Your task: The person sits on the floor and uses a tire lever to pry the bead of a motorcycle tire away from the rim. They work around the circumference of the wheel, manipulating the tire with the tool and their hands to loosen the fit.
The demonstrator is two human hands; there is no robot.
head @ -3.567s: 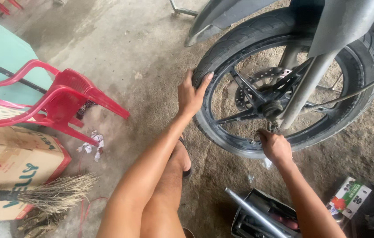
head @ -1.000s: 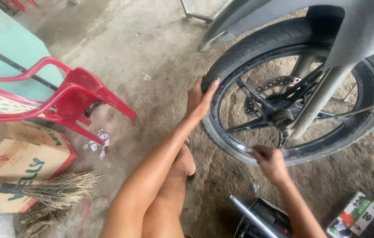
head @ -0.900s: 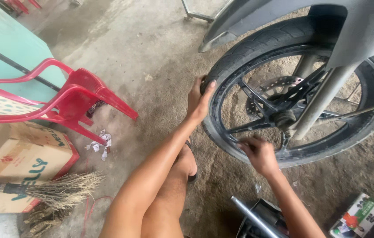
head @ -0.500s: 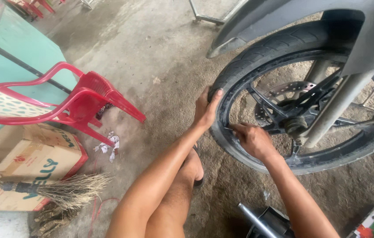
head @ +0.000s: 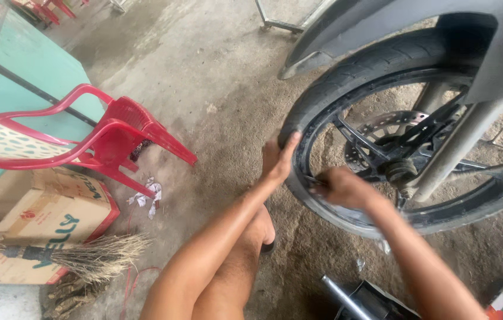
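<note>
Fingers of the left hand point(head: 276, 161) press flat and spread on the tyre point(head: 346, 74) while the right hand point(head: 339, 186), curled, works the rim point(head: 322, 121) beside it.

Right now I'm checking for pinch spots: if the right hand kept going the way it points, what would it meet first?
Probably the wheel rim: the right hand points left at it, seemingly touching already.
</note>
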